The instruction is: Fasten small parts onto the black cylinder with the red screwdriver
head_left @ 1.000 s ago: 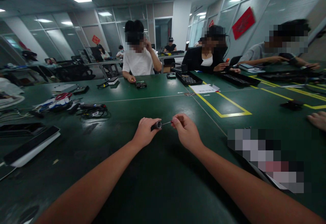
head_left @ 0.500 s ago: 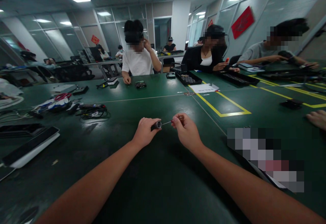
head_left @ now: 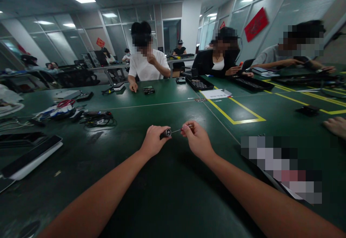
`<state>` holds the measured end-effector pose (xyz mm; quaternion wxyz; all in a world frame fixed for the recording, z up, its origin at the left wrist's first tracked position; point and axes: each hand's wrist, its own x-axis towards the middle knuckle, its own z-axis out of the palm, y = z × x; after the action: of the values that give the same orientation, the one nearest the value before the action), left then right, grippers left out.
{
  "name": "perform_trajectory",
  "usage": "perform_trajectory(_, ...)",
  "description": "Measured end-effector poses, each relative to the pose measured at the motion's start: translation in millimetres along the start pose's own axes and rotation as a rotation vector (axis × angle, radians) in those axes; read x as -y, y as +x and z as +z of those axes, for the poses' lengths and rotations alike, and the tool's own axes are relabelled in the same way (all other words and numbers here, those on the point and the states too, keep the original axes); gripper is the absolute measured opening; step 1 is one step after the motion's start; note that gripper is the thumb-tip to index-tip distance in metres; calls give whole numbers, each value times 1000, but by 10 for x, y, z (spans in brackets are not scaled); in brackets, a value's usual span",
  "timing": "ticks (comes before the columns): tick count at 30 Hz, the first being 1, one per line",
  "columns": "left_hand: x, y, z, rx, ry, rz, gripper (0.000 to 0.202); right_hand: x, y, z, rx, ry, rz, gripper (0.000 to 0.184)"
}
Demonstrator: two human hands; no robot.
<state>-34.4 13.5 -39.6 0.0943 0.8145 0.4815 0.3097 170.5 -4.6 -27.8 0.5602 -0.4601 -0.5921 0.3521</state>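
Observation:
Above the green table (head_left: pixel 167 194), my left hand (head_left: pixel 152 140) is closed round a dark cylindrical screwdriver handle (head_left: pixel 166 133), whose metal end faces right. My right hand (head_left: pixel 197 139) pinches a thin metal bit (head_left: pixel 180 129) between thumb and fingers. The bit points at the handle's end, and I cannot tell whether it sits in the socket. Both forearms reach in from the bottom of the view.
A long black-and-white device (head_left: pixel 29 157) lies at the left, cables and tools (head_left: pixel 89 117) beyond it. Yellow tape lines (head_left: pixel 238 117) mark the table at the right. Another person's hand (head_left: pixel 335 126) rests at the right edge. Several people sit across the table with black trays (head_left: pixel 200 83).
My hands have hardly moved. The person in white opposite has lowered a hand from the side of the head to in front of the face.

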Motion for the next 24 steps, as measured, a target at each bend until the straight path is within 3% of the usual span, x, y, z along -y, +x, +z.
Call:
perform_trajectory(3, -3, 0, 1, -7, 1, 4, 32, 13, -20, 6, 2, -1, 0, 24)
perform_trajectory(11, -21, -3, -8, 21, 1, -16, 33, 77, -26, -52, -146, -45, -70, 21)
perform_trajectory(18, -19, 1, 0, 47, 10, -28, 33, 92, -58, -40, -42, -94, -117, 17)
perform_trajectory(24, -19, 7, 12, 67, 29, -41, 35, 99, -42, -53, -93, -160, -98, 17)
